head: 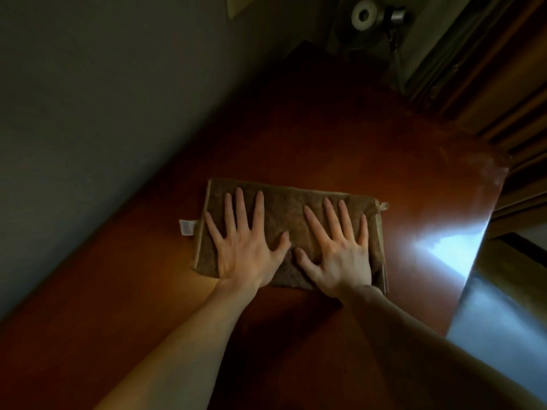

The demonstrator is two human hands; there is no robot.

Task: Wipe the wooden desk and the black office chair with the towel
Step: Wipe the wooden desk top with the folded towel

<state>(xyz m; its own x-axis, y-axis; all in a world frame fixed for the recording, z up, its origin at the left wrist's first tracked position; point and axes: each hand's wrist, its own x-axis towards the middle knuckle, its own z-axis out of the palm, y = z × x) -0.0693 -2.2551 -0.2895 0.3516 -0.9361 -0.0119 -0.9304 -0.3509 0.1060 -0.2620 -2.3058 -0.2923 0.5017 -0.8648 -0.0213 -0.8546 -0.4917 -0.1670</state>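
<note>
Desk [370,161] glossy reddish wood (dim room), left hand [245,250], right hand [340,253] flat on towel [284,208]

Desk [355,128] lies open beyond and right of the towel [285,207] — wall [88,99] hems the left, fan [365,13] past far end.

The towel [291,232] lies on the desk [355,149] under both hands, left hand [247,247] beside right hand [340,253]. A fan [376,16] stands well beyond them.
</note>
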